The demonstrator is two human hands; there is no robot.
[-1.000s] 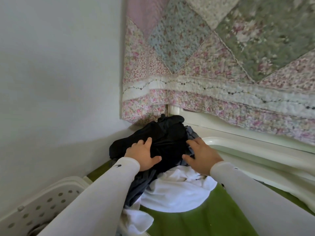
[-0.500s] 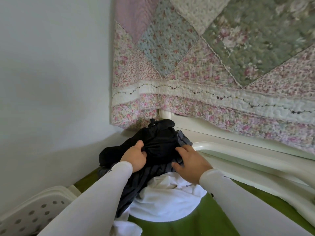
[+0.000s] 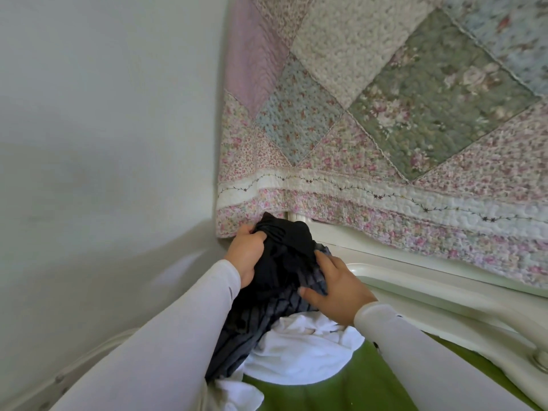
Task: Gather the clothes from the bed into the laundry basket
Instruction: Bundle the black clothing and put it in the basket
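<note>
A bundle of clothes sits between my hands: a black garment (image 3: 284, 247) on top, a dark striped grey one (image 3: 252, 318) under it, and a white one (image 3: 299, 354) lowest, spilling onto the green bed cover (image 3: 341, 393). My left hand (image 3: 247, 250) grips the black garment at its left edge, fingers curled into the cloth. My right hand (image 3: 332, 289) holds the bundle's right side, thumb and fingers pressed into the striped fabric. The white perforated laundry basket (image 3: 59, 378) shows only as a rim at the lower left, mostly hidden by my left sleeve.
A floral patchwork quilt (image 3: 385, 129) hangs over the white bed frame (image 3: 430, 295) across the upper right. A plain pale wall (image 3: 103, 143) fills the left side. The corner behind the bundle is tight.
The bundle has risen off the bed cover toward the quilt's lower corner. My left hand has shifted from lying on top of the black garment to clutching its left edge.
</note>
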